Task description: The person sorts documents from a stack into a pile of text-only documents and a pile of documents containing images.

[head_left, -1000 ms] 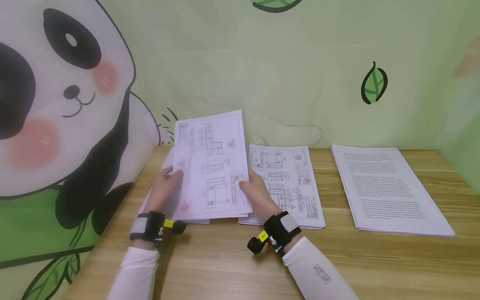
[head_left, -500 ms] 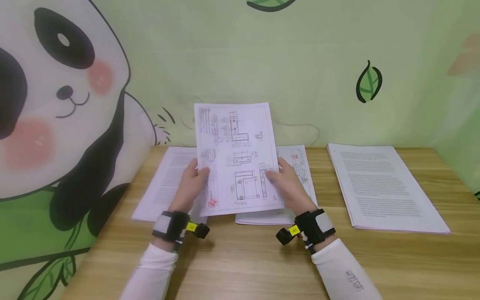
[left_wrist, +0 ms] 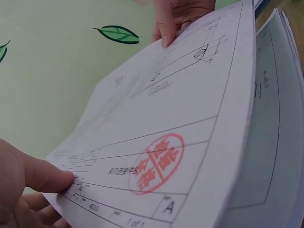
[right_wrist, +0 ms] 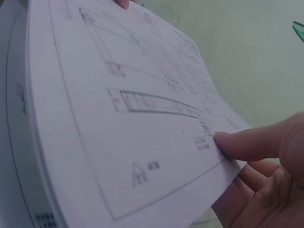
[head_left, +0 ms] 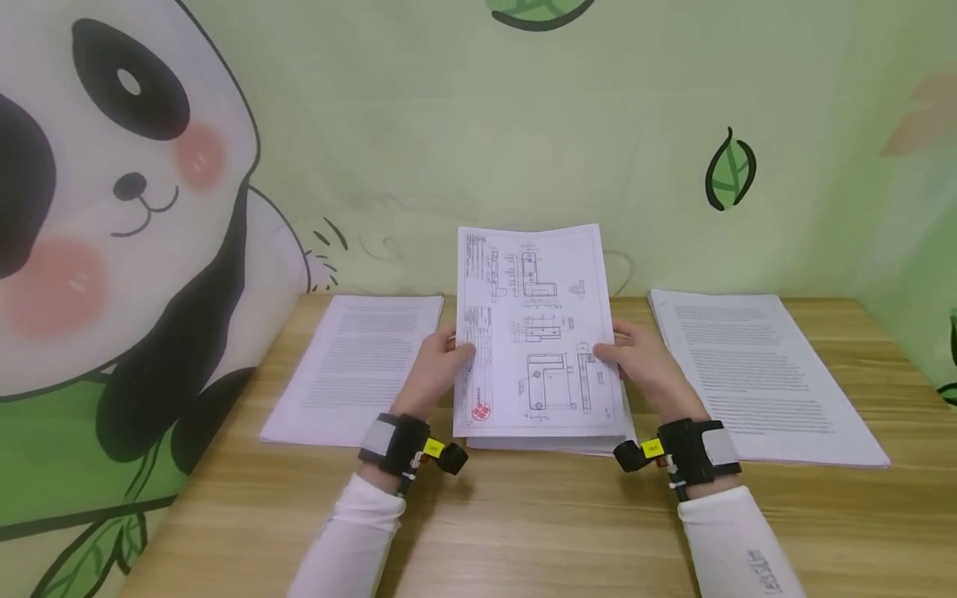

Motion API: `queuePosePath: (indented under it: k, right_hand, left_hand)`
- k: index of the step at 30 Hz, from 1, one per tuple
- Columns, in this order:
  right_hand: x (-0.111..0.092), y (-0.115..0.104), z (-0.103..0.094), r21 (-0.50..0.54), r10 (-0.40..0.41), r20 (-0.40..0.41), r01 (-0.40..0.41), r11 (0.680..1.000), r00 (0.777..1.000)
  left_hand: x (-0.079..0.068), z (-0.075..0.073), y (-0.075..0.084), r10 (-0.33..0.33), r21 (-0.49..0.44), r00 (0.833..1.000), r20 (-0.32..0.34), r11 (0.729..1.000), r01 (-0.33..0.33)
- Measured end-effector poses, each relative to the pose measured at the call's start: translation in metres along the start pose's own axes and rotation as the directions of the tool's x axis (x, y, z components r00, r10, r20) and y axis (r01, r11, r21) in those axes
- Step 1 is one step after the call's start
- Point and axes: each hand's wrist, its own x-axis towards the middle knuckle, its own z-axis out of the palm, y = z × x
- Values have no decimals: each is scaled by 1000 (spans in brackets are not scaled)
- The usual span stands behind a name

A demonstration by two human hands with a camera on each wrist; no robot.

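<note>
Between both hands, raised and tilted over the middle of the table, is a sheaf of drawing sheets (head_left: 534, 332); its top page carries line drawings and a red stamp. My left hand (head_left: 437, 365) pinches the left edge, thumb on top and fingers beneath, as the left wrist view also shows for that hand (left_wrist: 28, 185). At the opposite edge my right hand (head_left: 646, 365) pinches the paper the same way; its thumb (right_wrist: 247, 142) lies on the page in the right wrist view. Below the sheaf, mostly hidden by it, lies another pile of drawings (left_wrist: 280, 118).
A stack of text pages (head_left: 351, 365) lies at the left on the wooden table (head_left: 546, 523). Another text stack (head_left: 763, 374) lies at the right, partly behind the right wrist. A green wall with a printed panda (head_left: 142, 183) stands at the back.
Both hands have carried the sheaf of drawing sheets rightwards, from over the left text stack to above the middle pile. The left stack is now uncovered, and the sheaf stands straighter.
</note>
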Motion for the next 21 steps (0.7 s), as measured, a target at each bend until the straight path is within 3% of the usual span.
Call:
queuePosePath:
  k: [5, 16, 21]
  right_hand:
    - [1, 12, -14, -92, 53, -37, -56, 994, 998]
    - [10, 33, -18, -62, 150, -65, -154, 986, 986]
    - [15, 42, -14, -91, 175, -95, -183, 979, 980]
  left_hand:
    - [8, 14, -4, -60, 21, 998, 3, 998, 60]
    - [14, 21, -22, -94, 138, 995, -17, 986, 95]
    - [16, 23, -28, -124, 97, 991, -39, 987, 128]
